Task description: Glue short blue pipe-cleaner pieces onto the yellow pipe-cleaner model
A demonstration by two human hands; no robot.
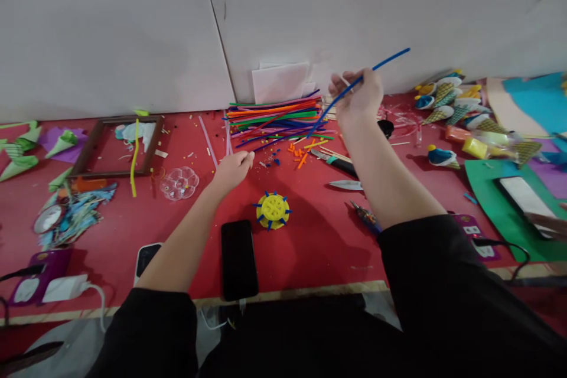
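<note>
Right grip [361, 97] clamped on blue stem [343, 93], near one o'clock.
Left grip [233, 169] at nine, closure I cannot tell; yellow wheel [273, 209] at six.

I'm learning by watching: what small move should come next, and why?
Probably lower the right hand and its blue stem toward the yellow wheel: the stem is raised above the table, and the wheel bears matching blue spikes.

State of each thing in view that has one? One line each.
Right hand: raised, gripping blue stick
Blue stick: held, slightly bent
Left hand: fingers curled, contents unclear
Yellow wheel: blue pegs around rim
Coloured sticks: piled loosely
Black phone: screen dark
Wooden frame: flat, yellow strip across it
</note>
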